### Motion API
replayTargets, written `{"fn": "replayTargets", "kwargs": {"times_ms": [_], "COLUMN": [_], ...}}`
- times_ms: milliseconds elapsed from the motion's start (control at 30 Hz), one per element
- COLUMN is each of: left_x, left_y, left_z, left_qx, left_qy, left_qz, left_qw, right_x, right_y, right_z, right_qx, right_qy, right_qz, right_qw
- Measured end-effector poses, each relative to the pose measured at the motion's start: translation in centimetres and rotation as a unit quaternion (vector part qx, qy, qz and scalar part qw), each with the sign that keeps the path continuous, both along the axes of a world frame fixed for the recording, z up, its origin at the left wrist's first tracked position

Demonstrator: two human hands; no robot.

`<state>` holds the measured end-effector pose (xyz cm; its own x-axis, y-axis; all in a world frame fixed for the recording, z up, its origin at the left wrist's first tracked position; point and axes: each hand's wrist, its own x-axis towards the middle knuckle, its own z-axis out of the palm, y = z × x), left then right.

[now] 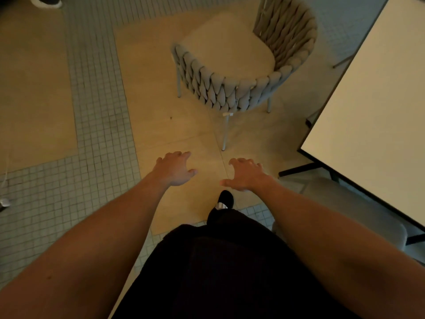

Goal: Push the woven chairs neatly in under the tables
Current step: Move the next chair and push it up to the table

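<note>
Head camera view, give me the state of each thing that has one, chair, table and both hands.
woven chair: upright on the floor, standing clear of the table, not pushed under, untouched.
table: upright at right, top bare where visible.
left hand: open, fingers spread, holds nothing.
right hand: open, fingers spread, holds nothing.

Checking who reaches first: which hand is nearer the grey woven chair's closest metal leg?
Right. The right hand hovers just below and slightly right of the grey woven chair's closest metal leg; the left hand hovers farther off to its lower left. Neither touches it.
</note>
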<state>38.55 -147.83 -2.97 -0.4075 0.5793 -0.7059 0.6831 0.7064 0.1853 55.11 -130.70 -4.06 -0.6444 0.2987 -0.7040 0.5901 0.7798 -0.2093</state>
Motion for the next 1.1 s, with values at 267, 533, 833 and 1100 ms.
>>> {"fn": "replayTargets", "kwargs": {"times_ms": [267,533,833,1100], "left_x": [-7.0,-16.7,-27.3,-31.8], "left_y": [8.2,15.4,22.7,26.4], "left_z": [-0.2,-0.9,-1.2,-2.5], "left_qx": [0.0,-0.014,0.029,-0.017], "left_qy": [0.014,0.007,0.022,0.011], "left_qz": [-0.003,-0.066,-0.216,-0.227], "left_qw": [1.0,0.998,0.976,0.974], "right_x": [-7.3,-14.1,-22.4,-26.3], "right_y": [7.4,12.2,14.2,17.2], "right_z": [0.8,-0.2,-0.4,-0.6], "right_qx": [0.003,-0.01,0.002,0.025], "right_qy": [-0.004,-0.017,-0.019,0.001], "right_qz": [0.0,-0.056,-0.154,-0.187], "right_qw": [1.0,0.998,0.988,0.982]}}
